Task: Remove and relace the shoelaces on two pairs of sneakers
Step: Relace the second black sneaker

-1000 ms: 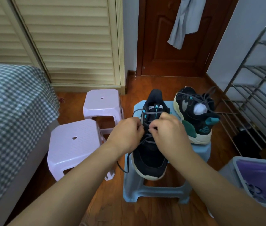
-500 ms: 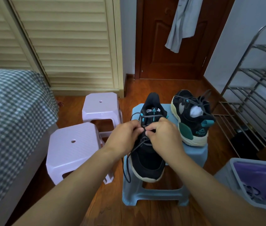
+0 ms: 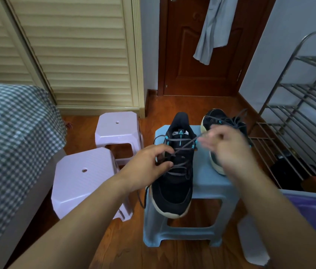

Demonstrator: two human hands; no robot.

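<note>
On the blue stool (image 3: 209, 183), the left hand (image 3: 149, 164) pinches the lace (image 3: 184, 145) over the black sneaker (image 3: 174, 183), while the blurred right hand (image 3: 228, 150), well apart, seemingly grips its other end.

Glossy plastic stool (image 3: 207, 183), matt cloth sneaker (image 3: 174, 187)

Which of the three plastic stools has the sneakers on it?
The blue stool, the one nearest the metal shoe rack. Both black sneakers sit on it, while the two lilac stools to its left carry nothing.
</note>
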